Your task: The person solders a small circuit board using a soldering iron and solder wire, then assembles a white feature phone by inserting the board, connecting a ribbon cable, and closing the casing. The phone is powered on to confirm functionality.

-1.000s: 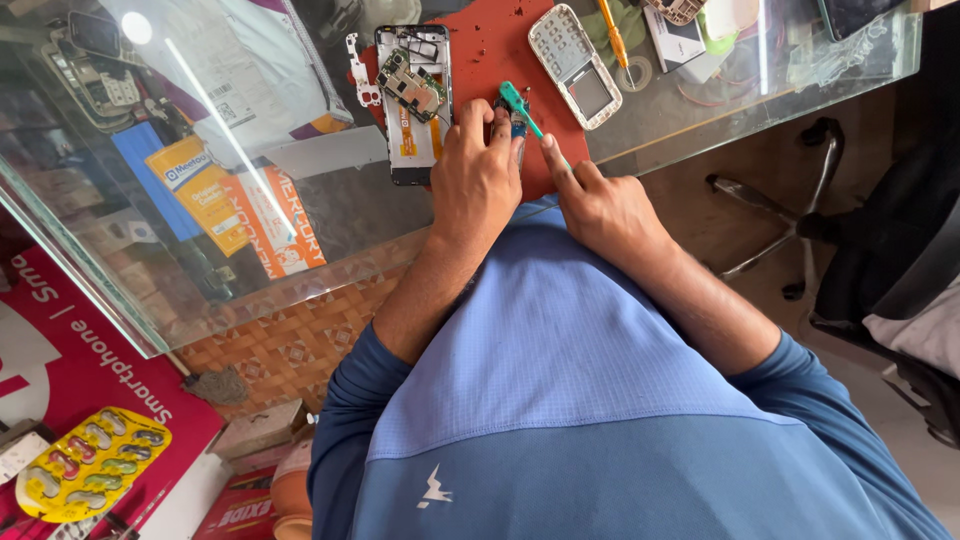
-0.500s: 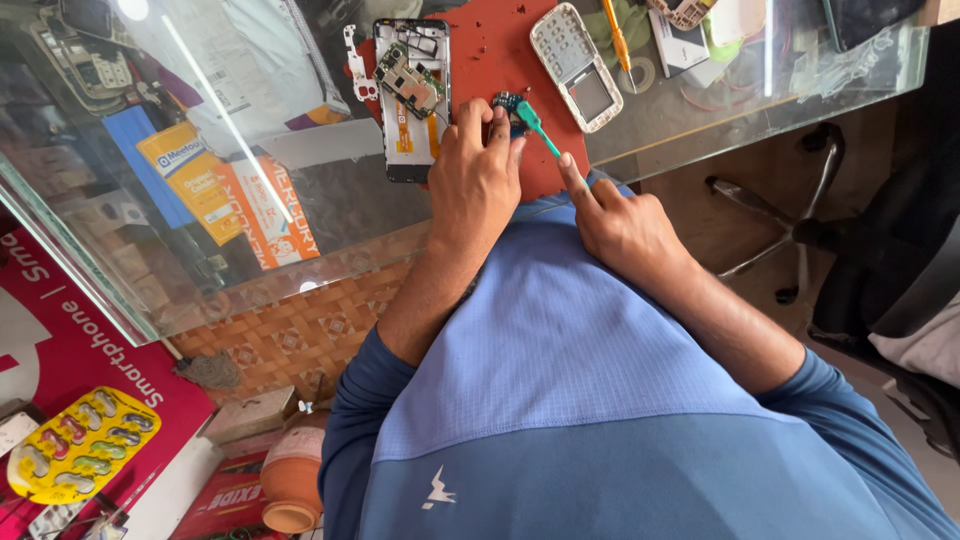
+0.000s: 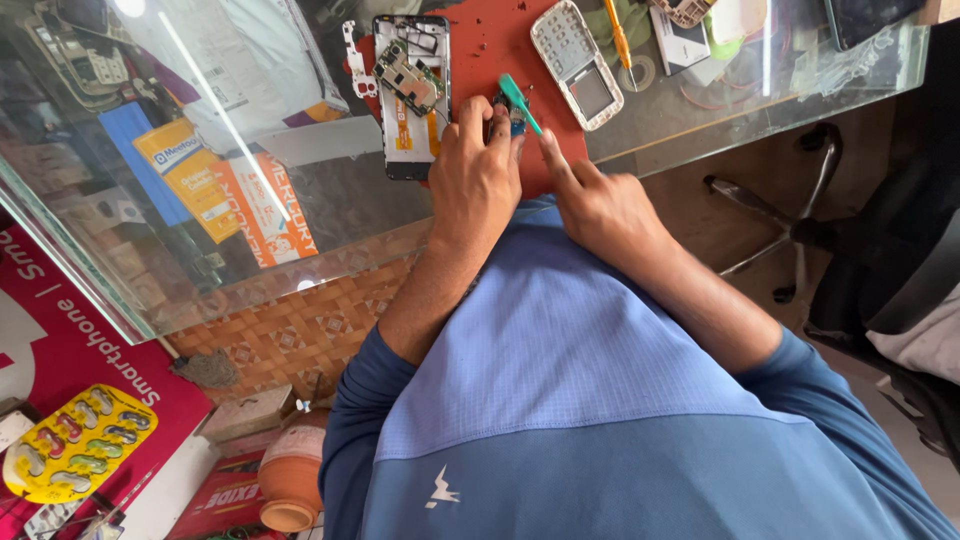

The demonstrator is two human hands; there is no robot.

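Observation:
Both my hands rest on a red work mat (image 3: 480, 40) on a glass counter. My left hand (image 3: 478, 180) pinches a small dark circuit part (image 3: 512, 112) at its fingertips. My right hand (image 3: 600, 205) is just to the right, index finger stretched out, holding a thin green pry tool (image 3: 520, 100) against that part. An opened smartphone (image 3: 410, 95), with its back off and its board and orange flex cable showing, lies just left of my left hand.
A white keypad phone (image 3: 575, 62), a yellow-handled tool (image 3: 618, 35) and a tape ring (image 3: 640, 72) lie beyond my right hand. The glass counter edge (image 3: 700, 130) runs right. An office chair base (image 3: 790, 215) stands on the floor. A clay pot (image 3: 290, 480) and a yellow tray (image 3: 75, 455) sit lower left.
My hands stayed at the small part on the mat. The right index finger has stretched out further, and the green tool has tilted a little.

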